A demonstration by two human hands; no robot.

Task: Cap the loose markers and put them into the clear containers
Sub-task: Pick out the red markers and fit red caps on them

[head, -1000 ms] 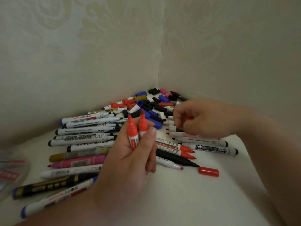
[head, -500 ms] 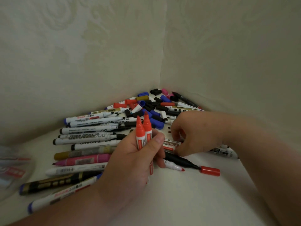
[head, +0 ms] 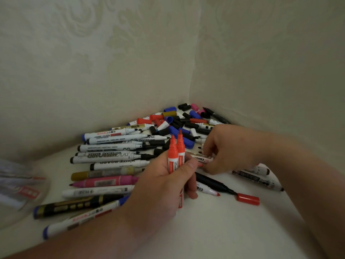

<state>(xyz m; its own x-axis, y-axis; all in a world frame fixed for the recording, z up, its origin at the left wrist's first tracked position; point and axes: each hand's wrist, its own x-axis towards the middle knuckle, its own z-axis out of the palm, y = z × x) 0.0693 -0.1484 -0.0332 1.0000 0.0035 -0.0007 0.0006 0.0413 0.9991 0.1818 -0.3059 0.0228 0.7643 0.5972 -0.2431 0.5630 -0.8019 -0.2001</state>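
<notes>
**Two capped, a heap left to do**

Nearest, the left hand (head: 164, 184) has fingers and thumb wrapped round two red-capped markers (head: 176, 152), held upright. They look capped but are not yet stowed. At its nine o'clock, by the frame's edge, lies the clear container (head: 16, 193), blurred, with a few markers showing inside. At three o'clock the right hand (head: 227, 150) pinches a white-barrelled marker (head: 201, 158) low over the pile. At four o'clock a loose red cap (head: 248, 199) lies just beside the tip of an uncapped black marker (head: 214, 184). Farther off, at ten o'clock, a row of uncapped markers (head: 115, 156) waits, and at twelve o'clock loose caps (head: 179, 122) crowd the wall corner. The job looks early — most of it remains.
</notes>
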